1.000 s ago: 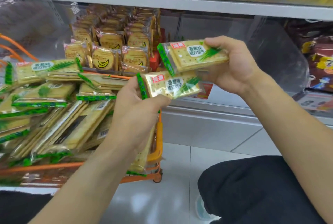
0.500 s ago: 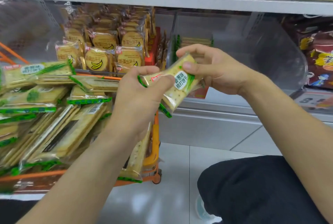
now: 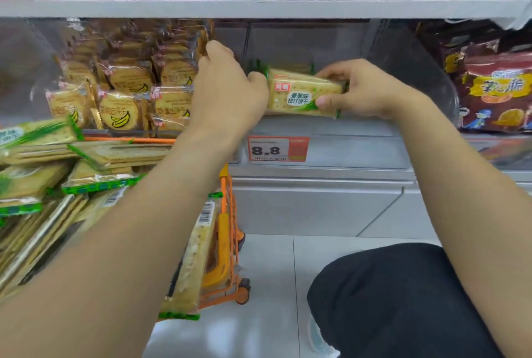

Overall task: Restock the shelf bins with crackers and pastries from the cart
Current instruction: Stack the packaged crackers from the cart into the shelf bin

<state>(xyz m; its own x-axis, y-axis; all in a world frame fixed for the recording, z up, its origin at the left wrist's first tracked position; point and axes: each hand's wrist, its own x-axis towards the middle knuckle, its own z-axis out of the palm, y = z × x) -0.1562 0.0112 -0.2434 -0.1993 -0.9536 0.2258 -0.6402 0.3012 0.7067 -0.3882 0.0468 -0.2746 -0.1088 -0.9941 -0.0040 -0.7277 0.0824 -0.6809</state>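
Observation:
Two stacked green-edged scallion cracker packs (image 3: 299,97) sit at the front of a clear shelf bin (image 3: 403,64). My right hand (image 3: 365,92) grips their right end, thumb on the front face. My left hand (image 3: 227,90) is at their left end, its thumb against the packs and its fingers reaching up at the divider beside the banana cracker packs (image 3: 123,104). More green-edged packs (image 3: 259,68) stand deeper in the bin. An orange cart (image 3: 227,231) at the left holds several of the same cracker packs (image 3: 95,176).
A price tag reading 8.8 (image 3: 277,149) hangs below the bin. Dark red snack bags (image 3: 495,90) fill the bin at right. Boxes line the shelf above (image 3: 259,7). My dark-clothed knee (image 3: 403,300) is over the tiled floor.
Both hands moved the cracker packs up and forward from in front of the shelf into the clear bin. My left hand slid to the packs' left end, with its fingers up at the divider.

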